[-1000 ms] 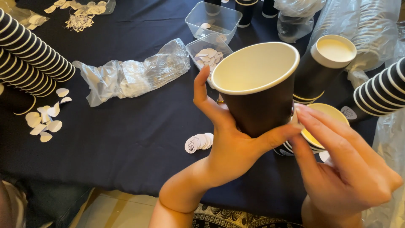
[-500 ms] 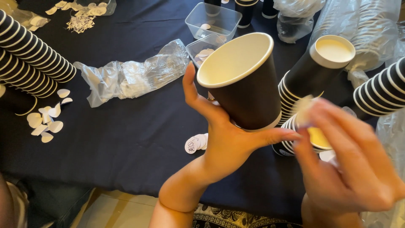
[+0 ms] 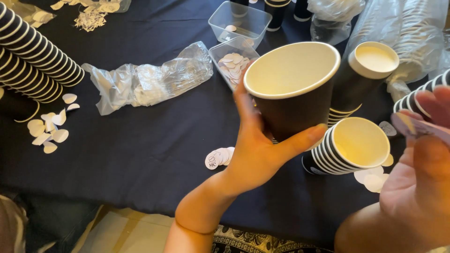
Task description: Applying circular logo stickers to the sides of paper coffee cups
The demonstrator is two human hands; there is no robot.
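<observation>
My left hand [image 3: 255,150] grips a black paper cup [image 3: 295,100] with a cream inside, holding it tilted above the dark-clothed table [image 3: 140,159]. The thumb lies along the cup's lower side and the fingers wrap its far side. My right hand [image 3: 417,182] is raised at the right edge, apart from the cup. A small pale round sticker [image 3: 412,127] is pinched at its fingertips, blurred. Just below the held cup lies a nested stack of black cups [image 3: 349,145] on its side.
Long stacks of striped-looking cups [image 3: 33,61] lie at the left. Another cup stack [image 3: 370,65] stands behind. Two clear plastic tubs [image 3: 239,18], the nearer tub [image 3: 230,63] holding stickers. A crumpled plastic sleeve [image 3: 145,79], loose round stickers [image 3: 49,129], wrapped cups [image 3: 412,33].
My left hand has tilted the cup more toward me and kept its grip. My right hand has lifted off the lying stack and moved right and up with the sticker.
</observation>
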